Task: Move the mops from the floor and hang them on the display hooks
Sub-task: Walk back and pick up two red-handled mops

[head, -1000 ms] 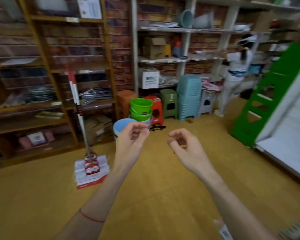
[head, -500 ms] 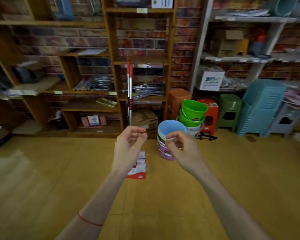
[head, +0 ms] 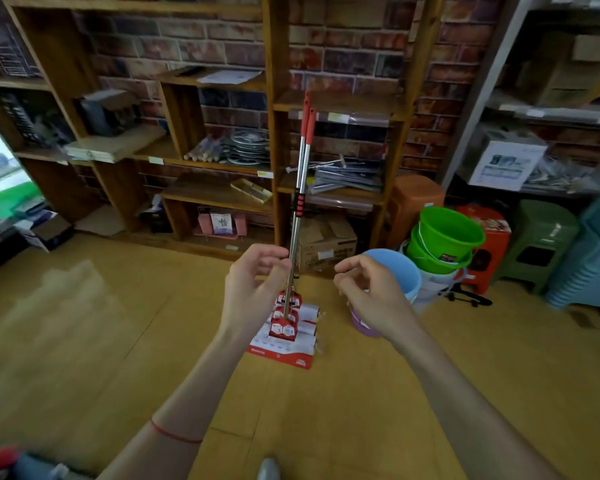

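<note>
The mops (head: 300, 202) stand upright at frame centre, heads (head: 286, 332) on the floor (head: 84, 323), long handles rising toward the upper middle against the wooden shelf (head: 278, 105). The left hand (head: 253, 289), fingers loosely curled and empty, is just beside the shafts and nearer; the right hand (head: 371, 299), half open and empty, sits further right. Writing on the red-and-white packaging is too blurred to read.

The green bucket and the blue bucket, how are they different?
The green bucket is bright green, while the blue bucket is pale blue. The green bucket sits nested on top of another green one, tilted, while the blue bucket tops its own stack over a purple one. The right hand partly hides the blue bucket; the green bucket shows in full. Both are open, round and plastic-looking.
</note>
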Motion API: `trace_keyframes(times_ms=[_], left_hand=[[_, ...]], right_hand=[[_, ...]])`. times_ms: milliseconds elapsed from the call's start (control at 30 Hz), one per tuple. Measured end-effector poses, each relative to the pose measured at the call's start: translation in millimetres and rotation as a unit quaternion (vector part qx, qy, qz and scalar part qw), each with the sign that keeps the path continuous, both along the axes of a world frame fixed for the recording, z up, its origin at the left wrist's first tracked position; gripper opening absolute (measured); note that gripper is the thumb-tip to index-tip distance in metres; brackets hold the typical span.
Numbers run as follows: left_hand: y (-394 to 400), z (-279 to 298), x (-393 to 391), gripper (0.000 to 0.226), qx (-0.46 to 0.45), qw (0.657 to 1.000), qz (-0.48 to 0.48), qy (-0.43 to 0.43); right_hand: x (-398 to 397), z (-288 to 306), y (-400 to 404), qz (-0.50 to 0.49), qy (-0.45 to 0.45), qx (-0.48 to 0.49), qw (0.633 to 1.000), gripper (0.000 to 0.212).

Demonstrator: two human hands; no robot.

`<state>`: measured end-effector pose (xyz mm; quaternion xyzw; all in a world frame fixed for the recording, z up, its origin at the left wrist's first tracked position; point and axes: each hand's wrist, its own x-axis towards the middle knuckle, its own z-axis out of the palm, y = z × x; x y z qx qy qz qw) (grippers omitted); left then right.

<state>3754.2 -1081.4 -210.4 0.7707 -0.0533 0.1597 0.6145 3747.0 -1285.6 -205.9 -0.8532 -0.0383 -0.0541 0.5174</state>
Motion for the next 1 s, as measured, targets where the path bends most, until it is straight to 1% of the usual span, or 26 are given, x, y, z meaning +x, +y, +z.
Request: trace_keyframes(times_ms=[33, 133, 233, 367, 500, 667, 800, 933, 1000], left_hand=[[1.5, -1.9, 17.2, 0.016, -0.003, 1.0, 0.002, 0.002], [8.4, -10.2, 71.8, 0.01, -0.011, 1.0, -0.003, 0.005], [20.4, -13.7, 126.6, 0.01, -0.02, 1.0, -0.003, 0.009], [34.0, -8.9, 197.2, 0.017, -0.026, 1.0, -0.011, 0.013], [40.0, -5.8, 261.5, 0.02, -0.025, 0.999, -0.02, 0.014], [33.2, -8.5, 340.6, 0.019, -0.025, 0.999, -0.017, 0.017], [19.4, -17.7, 407.6, 0.009, -0.01, 1.0, -0.01, 0.014], [4.1, -20.5, 469.3, 0.009, 0.001, 1.0, -0.001, 0.016], [-2.2, -20.9, 497.5, 0.015, 0.007, 1.0, 0.008, 0.02]], right_hand=[[18.5, -0.9, 2.2, 0.0, -0.003, -0.001, 1.0, 0.008], [73.6, -4.7, 10.4, -0.003, -0.002, -0.006, 1.0, 0.006], [129.6, -7.7, 20.6, -0.008, 0.01, -0.015, 1.0, 0.006], [198.3, -9.1, 32.4, -0.012, 0.019, -0.021, 1.0, 0.005], [257.9, -12.5, 35.2, -0.018, 0.03, -0.014, 0.999, 0.005], [334.3, -17.0, 28.0, -0.013, 0.042, -0.02, 0.999, 0.006], [402.7, -21.4, 15.7, -0.002, 0.029, -0.02, 0.999, 0.007], [471.5, -24.0, 3.5, 0.018, 0.03, -0.008, 0.999, 0.007], [505.9, -29.1, -0.8, 0.025, 0.049, 0.001, 0.999, 0.009]])
